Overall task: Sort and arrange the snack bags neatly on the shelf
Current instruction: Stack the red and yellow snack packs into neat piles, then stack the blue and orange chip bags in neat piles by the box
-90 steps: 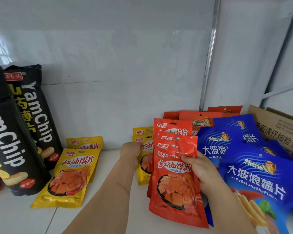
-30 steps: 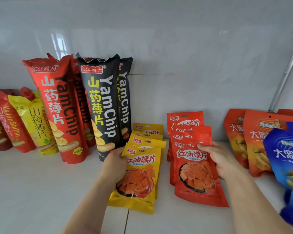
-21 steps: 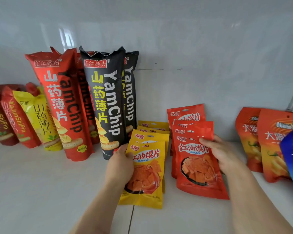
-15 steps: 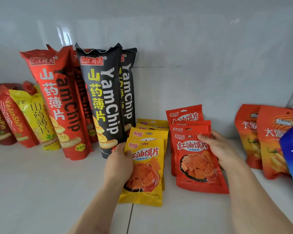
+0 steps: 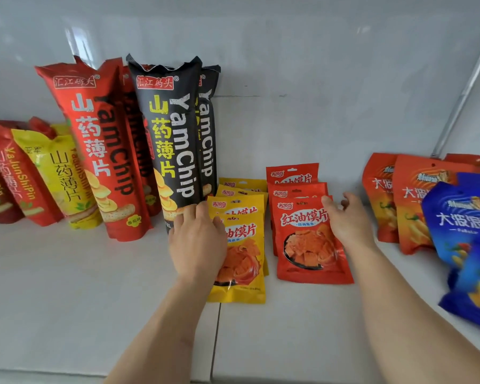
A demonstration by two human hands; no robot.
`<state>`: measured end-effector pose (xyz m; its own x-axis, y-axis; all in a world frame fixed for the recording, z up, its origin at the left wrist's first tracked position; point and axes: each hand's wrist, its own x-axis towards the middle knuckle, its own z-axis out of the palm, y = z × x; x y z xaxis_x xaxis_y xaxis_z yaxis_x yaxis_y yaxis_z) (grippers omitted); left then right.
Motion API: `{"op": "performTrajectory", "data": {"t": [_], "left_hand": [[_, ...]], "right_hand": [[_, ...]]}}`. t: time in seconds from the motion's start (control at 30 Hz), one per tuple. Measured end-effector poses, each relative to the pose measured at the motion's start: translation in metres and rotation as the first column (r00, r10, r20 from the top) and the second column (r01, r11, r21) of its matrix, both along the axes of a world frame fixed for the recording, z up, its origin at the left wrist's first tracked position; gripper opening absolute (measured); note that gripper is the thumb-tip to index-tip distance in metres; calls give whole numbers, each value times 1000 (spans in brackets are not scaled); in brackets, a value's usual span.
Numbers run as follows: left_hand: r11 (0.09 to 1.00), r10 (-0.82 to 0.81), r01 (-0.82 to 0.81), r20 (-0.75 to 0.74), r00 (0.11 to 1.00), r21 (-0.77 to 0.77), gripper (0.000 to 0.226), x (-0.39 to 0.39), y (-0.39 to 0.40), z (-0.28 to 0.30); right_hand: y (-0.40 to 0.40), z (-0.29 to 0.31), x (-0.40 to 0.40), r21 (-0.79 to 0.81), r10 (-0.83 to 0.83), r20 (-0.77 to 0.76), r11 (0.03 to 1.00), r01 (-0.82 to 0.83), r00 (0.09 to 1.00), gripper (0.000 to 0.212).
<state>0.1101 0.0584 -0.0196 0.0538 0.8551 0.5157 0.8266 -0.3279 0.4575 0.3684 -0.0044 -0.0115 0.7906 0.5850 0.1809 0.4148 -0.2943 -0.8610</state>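
Left hand (image 5: 197, 245) lies flat, fingers straight, on the front yellow bag (image 5: 240, 261), covering its left part. Right hand (image 5: 347, 220) is open too, fingers spread and relaxed, thumb resting on the upper right edge of the front red bag (image 5: 311, 242); nothing is gripped.

Both small-bag rows sit mid-shelf, running back toward the white wall (image 5: 302, 79). Count the yellow ones: four, overlapped like tiles, the nearest lying on the white shelf (image 5: 81, 300). Red ones just beside them on the right: three, stacked the same way, the rearmost leaning up by the wall.

Over to the left, tall YamChip bags stand upright against the wall: a red one (image 5: 100, 151) in front with another red behind it, then a black one (image 5: 169, 139) with a second black tucked behind. That makes two and two. Farther left, a yellow yam-chip bag (image 5: 58, 173) leans among red ones (image 5: 14, 173); how many reds there, I can't tell, as they run off the edge.

On the right, well apart from the small reds, orange crisp bags (image 5: 410, 200) stand in a cluster: three at least. Blue bags (image 5: 455, 217) lean in front of them, blurred at the edge, at least two.
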Motion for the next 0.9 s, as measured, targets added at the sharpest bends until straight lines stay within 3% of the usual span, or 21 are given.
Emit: {"op": "performTrajectory", "data": {"t": [0.1,0.23,0.3,0.43,0.57,0.77,0.9], "left_hand": [[972,-83,126,-215,973,197,20,15,-8,2],[920,-184,294,-375,909,260,5,38,-32,9],[893,-215,344,-398,892,289,7,51,-42,13],[846,-259,428,-456,851,317,7,75,-61,17],[825,-289,462,-460,840,326,7,105,-85,23],[820,-340,489,-433,835,298,4,166,-128,18],[823,-390,514,-417,821,242,9,212,-169,14]], "right_hand": [[-15,-1,-12,-85,-55,254,993,79,966,58],[-35,-9,-24,-147,38,600,987,63,799,33],[-43,-13,-26,-195,100,668,980,43,737,26],[-67,-12,-19,-264,189,727,964,15,660,26],[-102,0,3,-256,157,735,965,56,660,24],[-163,15,53,-272,130,716,957,102,686,25],[-216,17,100,-240,75,649,964,111,757,26]]}}
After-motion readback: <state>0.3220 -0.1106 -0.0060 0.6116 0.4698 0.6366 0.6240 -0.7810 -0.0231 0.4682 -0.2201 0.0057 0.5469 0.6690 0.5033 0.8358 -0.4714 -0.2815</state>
